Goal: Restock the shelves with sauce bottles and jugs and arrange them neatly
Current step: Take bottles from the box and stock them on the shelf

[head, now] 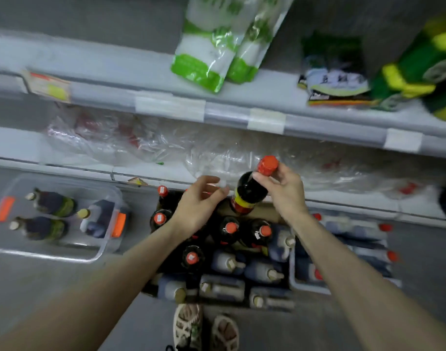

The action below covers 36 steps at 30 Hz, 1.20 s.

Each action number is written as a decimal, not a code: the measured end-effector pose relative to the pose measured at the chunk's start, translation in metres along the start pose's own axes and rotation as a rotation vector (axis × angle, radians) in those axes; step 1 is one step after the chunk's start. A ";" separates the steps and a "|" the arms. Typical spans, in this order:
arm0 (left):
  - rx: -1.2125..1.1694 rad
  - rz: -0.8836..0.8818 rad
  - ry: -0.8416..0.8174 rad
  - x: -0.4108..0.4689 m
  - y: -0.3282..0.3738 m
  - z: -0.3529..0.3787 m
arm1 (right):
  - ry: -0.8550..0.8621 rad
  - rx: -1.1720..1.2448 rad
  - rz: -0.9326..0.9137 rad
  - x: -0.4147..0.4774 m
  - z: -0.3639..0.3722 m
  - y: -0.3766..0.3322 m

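My right hand (pixel 285 188) grips a dark sauce bottle (pixel 249 192) by its neck, just under the red cap, and holds it tilted above a box on the floor. My left hand (pixel 199 202) hovers beside that bottle with loosely curled fingers and holds nothing. Below both hands, the box (pixel 254 211) holds several dark red-capped bottles (pixel 230 230) and several jugs with pale caps (pixel 227 262). The lower shelf (pixel 151 171) runs just behind the hands.
A clear tub (pixel 100 252) at left holds three bottles. Another bin (pixel 305 287) at right holds red-capped jugs lying flat. Crumpled plastic wrap (pixel 115 138) lies on the lower shelf. Green-white bags (pixel 206 54) and green packs (pixel 419 67) stand on the upper shelf. My sandalled feet (pixel 206 328) are behind the box.
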State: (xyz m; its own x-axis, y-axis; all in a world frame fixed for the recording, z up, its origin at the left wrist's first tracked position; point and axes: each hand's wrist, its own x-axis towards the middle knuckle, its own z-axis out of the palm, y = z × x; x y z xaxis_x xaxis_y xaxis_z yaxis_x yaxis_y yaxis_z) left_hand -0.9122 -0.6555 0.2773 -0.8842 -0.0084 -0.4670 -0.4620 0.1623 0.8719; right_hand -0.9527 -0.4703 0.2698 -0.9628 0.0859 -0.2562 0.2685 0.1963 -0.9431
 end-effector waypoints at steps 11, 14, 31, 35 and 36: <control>0.072 0.297 -0.126 -0.144 0.259 -0.022 | 0.016 -0.014 -0.376 -0.102 -0.086 -0.322; 0.124 0.429 -0.145 -0.182 0.333 -0.022 | 0.048 -0.057 -0.488 -0.132 -0.109 -0.415; 0.194 0.980 0.087 -0.354 0.600 -0.058 | 0.030 -0.154 -1.043 -0.278 -0.192 -0.724; 0.181 1.018 0.091 -0.369 0.625 -0.065 | -0.065 -0.234 -1.031 -0.279 -0.196 -0.744; 0.172 1.025 0.089 -0.372 0.630 -0.068 | -0.089 -0.247 -1.029 -0.280 -0.195 -0.749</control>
State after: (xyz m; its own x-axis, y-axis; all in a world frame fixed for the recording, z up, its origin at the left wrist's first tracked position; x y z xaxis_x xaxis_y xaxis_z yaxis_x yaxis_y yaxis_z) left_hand -0.8792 -0.6167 1.0106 -0.8521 0.1417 0.5039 0.5230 0.2711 0.8081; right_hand -0.8786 -0.4511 1.0896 -0.7259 -0.3046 0.6167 -0.6878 0.3277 -0.6478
